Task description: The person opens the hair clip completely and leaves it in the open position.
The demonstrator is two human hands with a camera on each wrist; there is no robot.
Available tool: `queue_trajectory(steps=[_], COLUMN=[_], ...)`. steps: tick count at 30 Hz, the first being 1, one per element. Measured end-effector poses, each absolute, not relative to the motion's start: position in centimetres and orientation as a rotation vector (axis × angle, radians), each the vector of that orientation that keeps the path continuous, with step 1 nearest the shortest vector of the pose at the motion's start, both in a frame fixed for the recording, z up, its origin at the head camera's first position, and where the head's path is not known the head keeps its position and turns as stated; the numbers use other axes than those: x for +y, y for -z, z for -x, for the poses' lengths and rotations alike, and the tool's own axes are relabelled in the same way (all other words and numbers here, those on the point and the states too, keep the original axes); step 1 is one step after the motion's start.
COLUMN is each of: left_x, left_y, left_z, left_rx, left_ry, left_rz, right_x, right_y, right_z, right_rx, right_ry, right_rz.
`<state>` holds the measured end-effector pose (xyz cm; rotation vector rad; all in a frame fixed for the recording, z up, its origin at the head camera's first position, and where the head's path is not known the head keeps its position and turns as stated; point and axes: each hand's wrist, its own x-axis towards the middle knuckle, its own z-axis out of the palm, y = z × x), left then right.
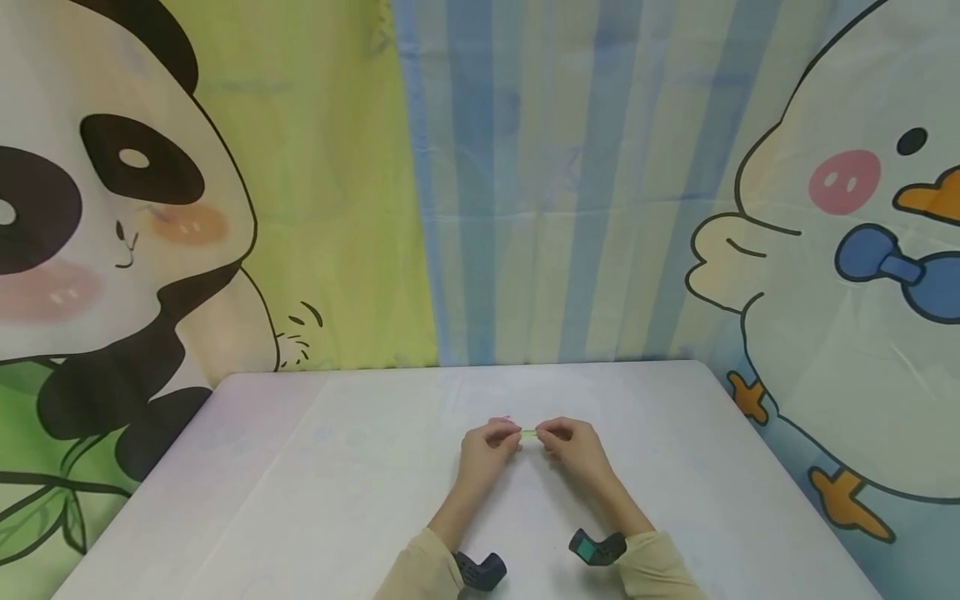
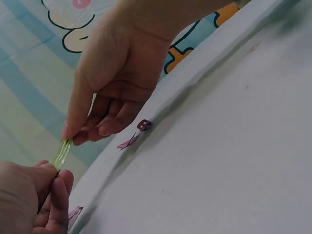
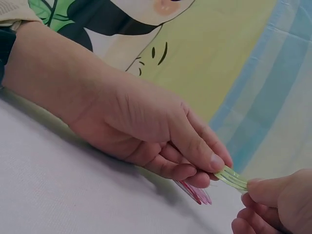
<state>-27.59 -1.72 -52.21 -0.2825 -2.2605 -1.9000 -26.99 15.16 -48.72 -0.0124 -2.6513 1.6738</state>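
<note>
Both hands meet above the white table, a slim yellow-green hair clip [image 3: 233, 179] stretched between their fingertips. My left hand [image 1: 486, 454] pinches one end between thumb and fingers. At the other end, the thumb and fingers of my right hand [image 1: 576, 450] pinch it too. The fingertips cover both ends of the clip, while its slotted middle shows in the right wrist view. Behind the left hand, pink hair clips [image 3: 195, 192] lie on the table, partly hidden by the fingers. The left wrist view shows a pink clip [image 2: 128, 142] beside a small dark red piece with pale dots [image 2: 144, 125].
The white table [image 1: 337, 500] spreads out around the hands. Behind it hangs a curtain [image 1: 525, 183] printed with stripes, a panda and a white bird. Dark devices [image 1: 483, 572] are strapped to both wrists.
</note>
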Motion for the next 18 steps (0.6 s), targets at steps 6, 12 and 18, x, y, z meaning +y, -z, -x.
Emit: queue_trajectory(steps=[6, 12, 18], left_x=[-3.3, -5.0, -6.2], left_y=[52.2, 52.1, 51.5], left_z=[27.9, 28.3, 28.3], left_rx=[-2.348, -2.575, -2.629], left_ry=[1.997, 1.994, 2.079], left_rz=[0.352, 0.348, 0.352], right_x=[14.9, 14.4, 13.5], right_y=[48.7, 48.6, 48.6], right_z=[26.8, 26.7, 26.3], right_rx=[-2.701, -2.743, -2.775], right_ry=[-1.689, -1.701, -1.708], right_rz=[-0.014, -0.041, -0.067])
